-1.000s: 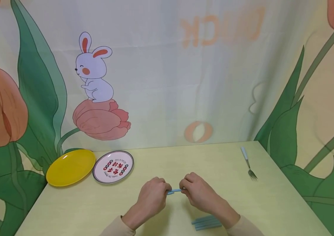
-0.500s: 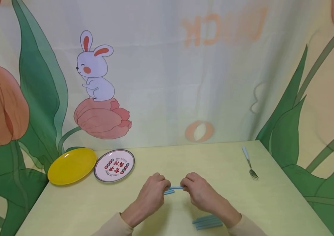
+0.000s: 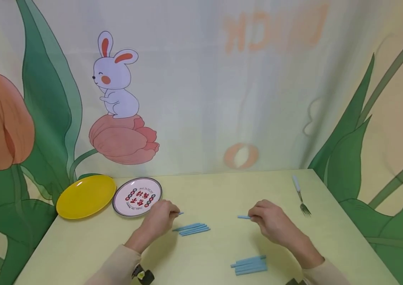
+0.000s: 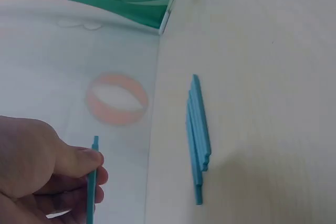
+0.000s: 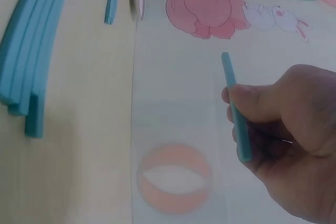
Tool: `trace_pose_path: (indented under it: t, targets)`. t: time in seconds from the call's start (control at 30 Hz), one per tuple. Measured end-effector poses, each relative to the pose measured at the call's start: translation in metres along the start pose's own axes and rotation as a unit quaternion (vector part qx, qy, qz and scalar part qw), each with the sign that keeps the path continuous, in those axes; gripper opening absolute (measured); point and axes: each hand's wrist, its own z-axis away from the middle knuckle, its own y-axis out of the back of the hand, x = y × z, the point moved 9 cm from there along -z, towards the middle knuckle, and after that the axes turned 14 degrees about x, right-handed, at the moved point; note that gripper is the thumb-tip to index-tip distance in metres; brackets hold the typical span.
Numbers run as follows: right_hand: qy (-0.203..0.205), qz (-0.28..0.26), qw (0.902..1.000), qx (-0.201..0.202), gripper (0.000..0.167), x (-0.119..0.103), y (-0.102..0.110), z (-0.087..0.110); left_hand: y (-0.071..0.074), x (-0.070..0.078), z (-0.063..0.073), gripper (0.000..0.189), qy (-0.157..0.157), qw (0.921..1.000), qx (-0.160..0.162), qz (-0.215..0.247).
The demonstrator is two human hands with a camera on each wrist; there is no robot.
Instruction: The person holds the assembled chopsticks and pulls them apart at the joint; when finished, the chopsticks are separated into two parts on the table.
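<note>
My left hand pinches a thin blue stick with a narrower tip, held above the table. My right hand grips a thicker, tube-like blue stick between thumb and fingers, also raised. The hands are well apart. Between them, nearer the left hand, lies a loose bundle of several thin blue sticks. Below the right hand, closer to the front, several thicker blue sticks lie side by side.
A yellow plate and a white plate with red characters stand at the back left. At the right lies a fork with a light handle. A printed curtain closes off the table's back edge.
The hands, which met close together on a blue stick, have drawn apart to left and right. Each now holds a separate piece. The thin bundle has come into full view.
</note>
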Motion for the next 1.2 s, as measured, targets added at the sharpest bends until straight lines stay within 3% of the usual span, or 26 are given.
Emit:
trace_pose_path:
  t: [0.1,0.3,0.63,1.0,1.2]
  targets:
    - [-0.015,-0.023,0.9991,-0.032,0.013,-0.006,-0.010,0.005,-0.012,0.007,0.004,0.008,-0.002,1.0000,-0.006,0.002]
    - [-0.050,-0.034,0.9962,-0.063,0.011,0.002,-0.015,0.014,-0.020,0.011,0.003,0.009,-0.010,0.9999,0.001,0.005]
    - [-0.056,-0.067,0.9928,-0.082,0.015,-0.003,-0.023,0.021,-0.040,0.006,0.003,0.015,0.025,0.9983,-0.048,0.023]
    - [-0.075,-0.095,0.9852,-0.121,0.013,-0.002,-0.034,0.035,-0.053,0.011,0.001,0.014,0.009,0.9970,-0.069,0.034]
    - [-0.062,-0.105,0.9837,-0.133,0.014,-0.004,-0.039,0.039,-0.060,0.012,-0.001,0.014,0.007,0.9958,-0.083,0.039]
